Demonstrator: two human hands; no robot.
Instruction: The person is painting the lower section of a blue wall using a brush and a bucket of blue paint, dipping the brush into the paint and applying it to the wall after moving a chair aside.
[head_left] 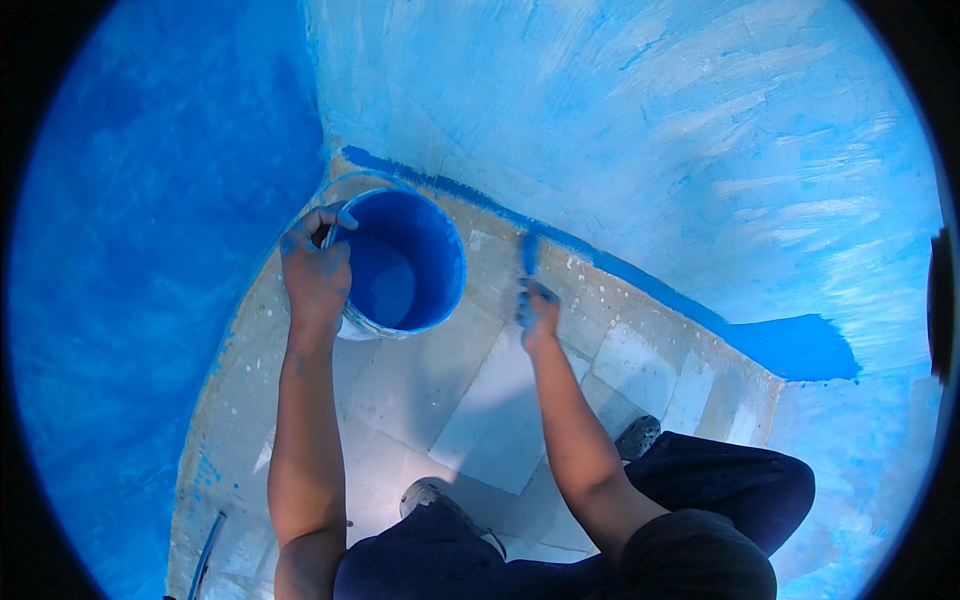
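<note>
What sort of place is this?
Probably a room's corner being painted: a streaky pale-blue wall with a darker blue strip along its base, a paint-spotted grey tiled floor, and a round blue-lined bucket.

- Left grip (318, 262): bare, paint-marked hand closed over the near-left rim of the bucket.
- Bucket (435, 235): round and open-topped, its inner wall blue, standing or held just above the floor; which cannot be told.
- Right grip (540, 312): bare hand, blurred, closed around a brush (530, 255) whose blue bristles point toward the wall base; contact is unclear.
- Right-hand wall (600, 120): pale, streaky blue, edged below by a darker blue strip (645, 282) that widens into a patch (795, 345).
- Left-hand wall (150, 250): deeper blue.
- Floor (500, 400): pale tiles, paint-spotted near the walls.
</note>
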